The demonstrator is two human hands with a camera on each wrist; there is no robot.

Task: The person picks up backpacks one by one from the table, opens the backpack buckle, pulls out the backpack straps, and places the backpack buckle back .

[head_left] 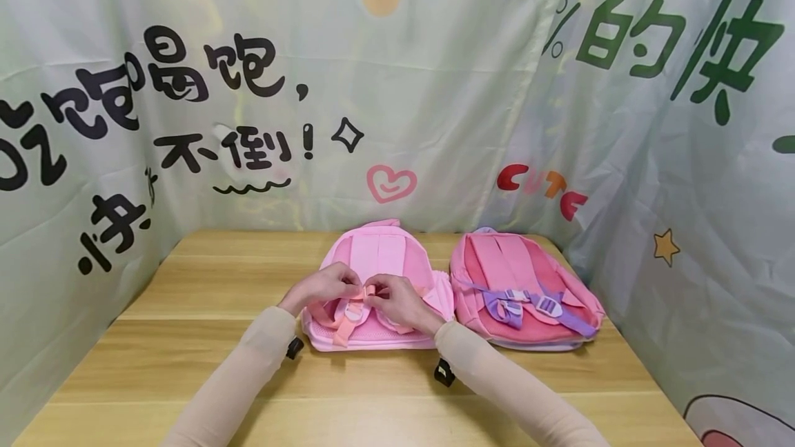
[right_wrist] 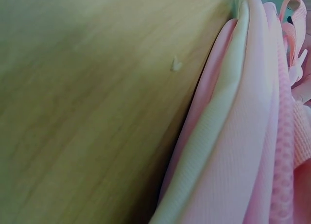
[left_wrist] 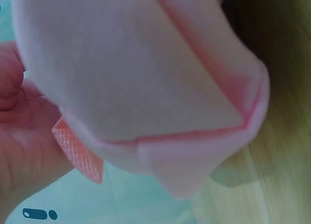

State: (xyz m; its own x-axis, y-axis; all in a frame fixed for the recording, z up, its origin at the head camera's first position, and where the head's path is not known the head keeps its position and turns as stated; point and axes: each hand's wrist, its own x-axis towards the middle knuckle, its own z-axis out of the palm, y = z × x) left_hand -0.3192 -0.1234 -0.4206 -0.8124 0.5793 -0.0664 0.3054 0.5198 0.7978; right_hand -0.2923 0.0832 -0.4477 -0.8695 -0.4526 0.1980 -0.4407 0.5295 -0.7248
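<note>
A light pink backpack (head_left: 379, 250) lies on the table with its strap side up. Over its lower middle, my left hand (head_left: 326, 283) and right hand (head_left: 400, 301) meet, fingertips almost touching. Both pinch the coral webbing strap (head_left: 369, 290) there, the left from one side and the right from the other. Whether a buckle sits between the fingers is hidden. Below them a coral strap tail (head_left: 345, 334) hangs loose. Pale pink fabric (left_wrist: 112, 73) fills much of the left wrist view, beside coral webbing (left_wrist: 80, 153). The right wrist view shows the bag's layered edge (right_wrist: 243, 117).
A darker pink backpack (head_left: 515, 261) lies close on the right, its purple straps (head_left: 577, 323) joined across by a buckle (head_left: 517, 295). Both bags rest on a wooden table (head_left: 217, 281). Printed cloth curtains (head_left: 435, 109) enclose the table's back and sides.
</note>
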